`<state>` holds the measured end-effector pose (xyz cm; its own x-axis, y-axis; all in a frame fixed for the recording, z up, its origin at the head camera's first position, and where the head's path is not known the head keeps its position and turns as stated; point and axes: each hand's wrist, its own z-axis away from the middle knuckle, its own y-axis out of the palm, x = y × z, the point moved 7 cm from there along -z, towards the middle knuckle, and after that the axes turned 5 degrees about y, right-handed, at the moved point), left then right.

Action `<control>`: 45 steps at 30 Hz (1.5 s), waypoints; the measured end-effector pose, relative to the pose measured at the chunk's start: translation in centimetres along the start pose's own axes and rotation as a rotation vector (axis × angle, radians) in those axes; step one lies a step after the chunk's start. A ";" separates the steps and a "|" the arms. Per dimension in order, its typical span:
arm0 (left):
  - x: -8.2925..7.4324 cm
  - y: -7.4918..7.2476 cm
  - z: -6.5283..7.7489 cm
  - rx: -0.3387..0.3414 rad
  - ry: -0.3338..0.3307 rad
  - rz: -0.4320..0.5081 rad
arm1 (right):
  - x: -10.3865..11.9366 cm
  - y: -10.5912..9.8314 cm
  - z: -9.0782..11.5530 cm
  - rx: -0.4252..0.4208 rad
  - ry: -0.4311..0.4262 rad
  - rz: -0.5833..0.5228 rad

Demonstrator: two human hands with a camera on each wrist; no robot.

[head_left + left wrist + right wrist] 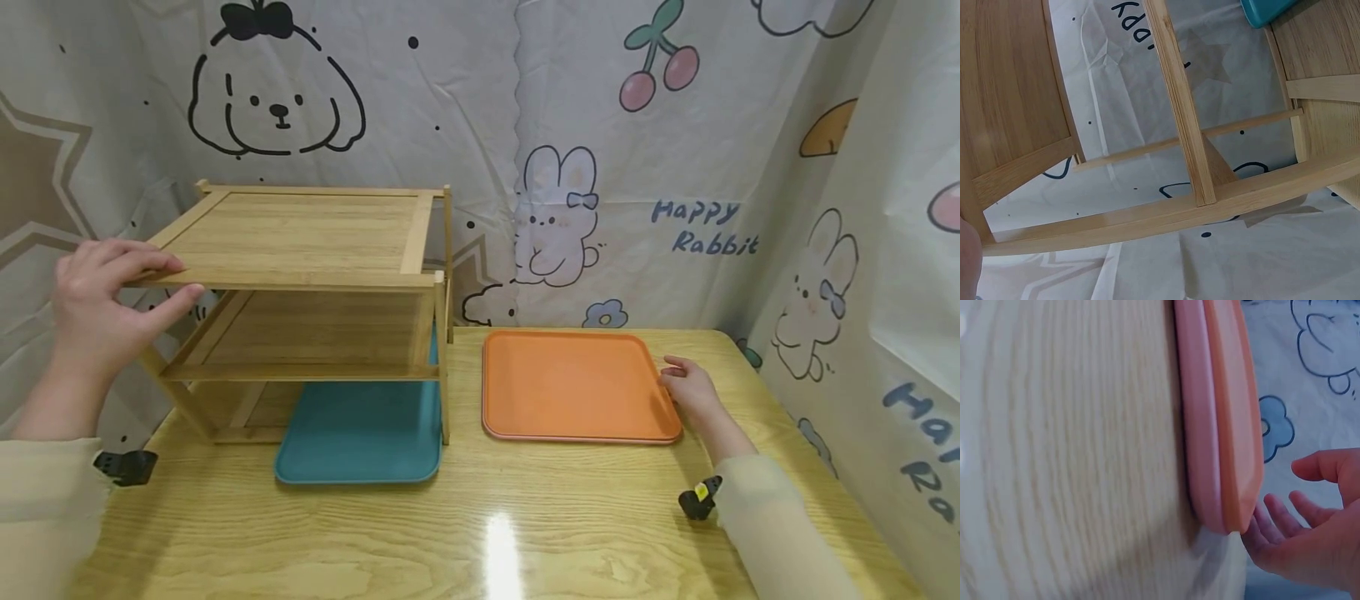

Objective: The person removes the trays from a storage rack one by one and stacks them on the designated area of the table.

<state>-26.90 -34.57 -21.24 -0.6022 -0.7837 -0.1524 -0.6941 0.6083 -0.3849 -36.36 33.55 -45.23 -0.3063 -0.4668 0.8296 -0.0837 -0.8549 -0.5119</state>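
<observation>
My left hand [101,304] holds the front left corner of a wooden shelf rack [300,242], fingers over the top board and thumb below it. The left wrist view has the rack's side bars [1147,219] in it, with only a bit of the hand [967,259]. On the lowest shelf a teal tray [360,433] lies with its front part sticking out. My right hand [690,387] is at the right edge of an orange tray [573,387], fingers loosely bent and thumb apart. Under the orange tray is a pink tray [1200,425], seen at its rim in the right wrist view.
The rack and trays stand on a light wooden table [420,533]. A printed cloth [480,100] hangs behind them and along both sides. The rack's middle shelf [322,333] lies between the top board and the teal tray.
</observation>
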 end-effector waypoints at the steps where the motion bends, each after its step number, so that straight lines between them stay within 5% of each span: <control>1: 0.0 0.0 0.0 0.001 0.000 0.001 | 0.4 0.0 0.3 -0.004 -0.003 -0.008; 9: 0.1 0.0 0.1 0.007 0.007 -0.011 | 4.1 0.6 3.9 -0.029 -0.050 -0.131; 19: 0.1 0.0 0.0 -0.004 0.018 0.006 | 8.5 3.0 9.1 0.066 -0.151 -0.306; 30: 0.1 0.1 0.0 -0.003 0.020 0.005 | 10.5 9.1 13.8 0.303 -0.134 -0.617; 45: 0.2 0.0 0.0 0.002 -0.002 -0.002 | 10.9 16.7 18.6 0.520 -0.074 -0.770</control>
<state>-27.06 -34.69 -21.23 -0.5997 -0.7854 -0.1533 -0.6946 0.6061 -0.3875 -23.48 9.93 -40.57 -0.2805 0.2726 0.9203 0.2019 -0.9206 0.3342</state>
